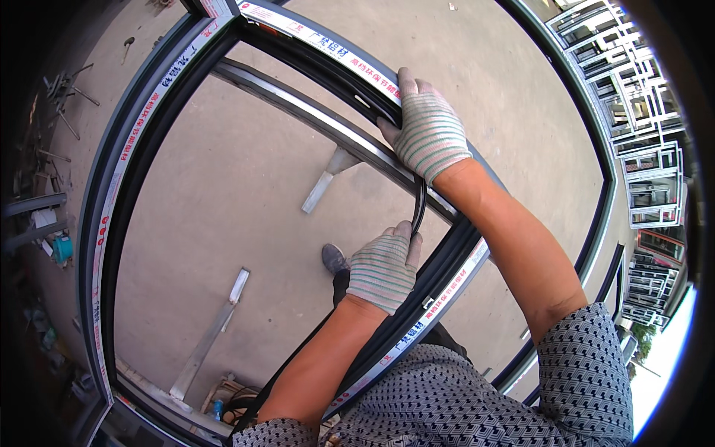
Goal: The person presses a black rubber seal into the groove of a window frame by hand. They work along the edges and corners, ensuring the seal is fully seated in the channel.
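Observation:
A large dark window frame [112, 186], with printed protective film along its faces, stretches across the space in front of me. A thin black rubber sealing strip [421, 205] loops between my two hands. My left hand [383, 270], in a striped knit glove, is closed around the strip's lower part, inside the frame opening near its close side. My right hand [430, 128], gloved the same way, lies over the far rail near its right corner. Its thumb is on the inner side and its fingers reach over the outer edge, pinching the strip at the rail; the palm hides the contact.
Metal support bars [298, 112] run beneath the frame, one with a short leg [319, 191]. Another bar [212, 335] stands at the lower left. Several finished frames [633, 97] are stacked at the right, and clutter including a teal container [61, 249] lies at the left.

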A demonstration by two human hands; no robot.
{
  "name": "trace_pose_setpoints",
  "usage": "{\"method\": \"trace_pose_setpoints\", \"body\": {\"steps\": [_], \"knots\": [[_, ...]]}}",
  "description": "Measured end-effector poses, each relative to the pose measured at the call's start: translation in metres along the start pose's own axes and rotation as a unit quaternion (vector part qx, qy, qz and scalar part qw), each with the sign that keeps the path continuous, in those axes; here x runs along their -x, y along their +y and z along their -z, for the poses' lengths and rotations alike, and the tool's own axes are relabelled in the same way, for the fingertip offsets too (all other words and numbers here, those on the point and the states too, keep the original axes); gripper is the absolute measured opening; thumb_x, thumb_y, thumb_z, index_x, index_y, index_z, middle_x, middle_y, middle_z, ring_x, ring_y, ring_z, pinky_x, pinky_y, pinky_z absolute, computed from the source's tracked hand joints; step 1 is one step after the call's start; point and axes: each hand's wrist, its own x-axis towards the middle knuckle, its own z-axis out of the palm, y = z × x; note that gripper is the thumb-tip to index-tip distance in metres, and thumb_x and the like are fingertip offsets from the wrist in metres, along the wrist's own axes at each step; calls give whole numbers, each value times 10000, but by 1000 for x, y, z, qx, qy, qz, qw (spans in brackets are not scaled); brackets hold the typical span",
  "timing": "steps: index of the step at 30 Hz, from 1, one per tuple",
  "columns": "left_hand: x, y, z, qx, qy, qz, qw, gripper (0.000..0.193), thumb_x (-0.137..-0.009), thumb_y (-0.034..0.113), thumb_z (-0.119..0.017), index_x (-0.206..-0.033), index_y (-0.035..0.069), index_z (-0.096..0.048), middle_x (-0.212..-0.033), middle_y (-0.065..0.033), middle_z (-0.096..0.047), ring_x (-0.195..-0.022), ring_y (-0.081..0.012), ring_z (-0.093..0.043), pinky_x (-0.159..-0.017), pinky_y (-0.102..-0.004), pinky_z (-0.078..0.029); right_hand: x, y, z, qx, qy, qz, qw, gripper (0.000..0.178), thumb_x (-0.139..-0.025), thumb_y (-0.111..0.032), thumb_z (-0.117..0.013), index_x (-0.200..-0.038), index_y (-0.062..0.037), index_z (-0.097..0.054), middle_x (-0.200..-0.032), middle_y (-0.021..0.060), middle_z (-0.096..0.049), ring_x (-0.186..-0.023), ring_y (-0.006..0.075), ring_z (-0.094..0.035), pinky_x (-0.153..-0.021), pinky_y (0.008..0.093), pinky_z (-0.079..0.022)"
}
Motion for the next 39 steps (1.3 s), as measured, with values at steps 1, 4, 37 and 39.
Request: {"method": "trace_pose_setpoints", "body": {"steps": [1, 4, 37, 39], "knots": [[-3, 3, -1, -6, -4, 3, 1000, 266, -1054, 307, -553, -1167, 84, -647, -1028, -134, -731, -883, -354, -725, -795, -647, -496, 0, 2, -1, -2, 0, 4, 1000, 811, -867, -265, -791, -1513, 41, -410, -1241, 274, -642, -1147, 413, -652, -996, 462, -544], [-7, 9, -6, -23, -8, 13, 1000, 266, -1050, 304, -562, -1170, 86, -655, -1024, -131, -738, -861, -359, -728, -773, -652, -491, -1, 6, -2, -5, -3, 16, 1000, 799, -874, -246, -784, -1513, 44, -402, -1230, 277, -643, -1140, 421, -651, -983, 467, -547], [-6, -2, -20, 71, 91, -29, 993, 213, -1033, 233, -584, -1075, 38, -659, -920, -201, -699, -822, -406, -694, -761, -495, -555, -13, 11, 3, -1, -45, 48, 998, 567, -876, -263, -785, -1272, 42, -517, -1133, 311, -673, -1059, 471, -683, -938, 486, -569], [-3, -7, -22, 82, 100, -33, 991, 215, -1035, 242, -583, -1071, 44, -658, -922, -198, -700, -825, -406, -693, -764, -497, -554, -13, 7, 7, -4, -61, 40, 997, 602, -854, -267, -804, -1276, 49, -514, -1131, 299, -672, -1065, 455, -684, -950, 475, -573]]}}
